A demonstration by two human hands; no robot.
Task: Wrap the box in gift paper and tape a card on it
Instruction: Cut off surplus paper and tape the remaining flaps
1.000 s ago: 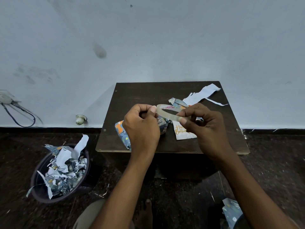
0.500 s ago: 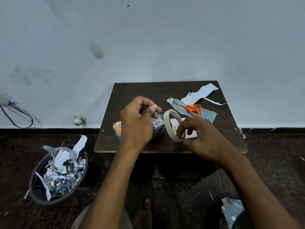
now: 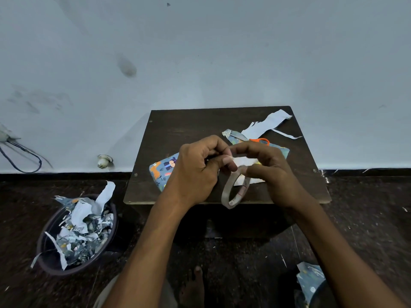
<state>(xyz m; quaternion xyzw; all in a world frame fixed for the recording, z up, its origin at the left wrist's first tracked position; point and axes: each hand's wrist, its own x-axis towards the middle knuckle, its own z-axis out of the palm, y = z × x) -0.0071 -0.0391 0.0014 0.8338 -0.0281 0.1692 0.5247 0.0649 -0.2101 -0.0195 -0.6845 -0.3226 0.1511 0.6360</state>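
Hands: left hand point(image 3: 195, 172) and right hand point(image 3: 270, 172) meet above the near half of the small dark wooden bench point(image 3: 191, 127), fingers curled in toward each other.
Tape: thin pale ring of adhesive tape point(image 3: 233, 190) hangs on edge below the right hand, which is closed on the ring's upper part; held upright like this, the free end can likely be picked off the rim.
Left hand state: closed in a pinch, thumb and forefinger pressed at the top of the ring; whether a tape end is already lifted between them is too blurred to tell.
Box: gift box wrapped in blue cartoon-print paper point(image 3: 163, 171) lies flat on the bench under and behind the left hand, only its left end showing; it looks fully covered, so wrapping seems done.
Card: white paper card point(image 3: 244, 162) lies on the bench just right of the box, mostly hidden by the fingers, kept close for taping.
Scissors: orange-handled scissors point(image 3: 260, 141) rest behind the right hand on a strip of blue patterned offcut paper point(image 3: 282, 151), within reach for cutting tape.
Scraps: white paper trimmings point(image 3: 266, 125) sit at the far right corner, pushed clear of the work.
Bin: round dark bin full of paper shreds point(image 3: 75, 232) stands on the floor to the left.
Stage: drawing tape to fix the card.
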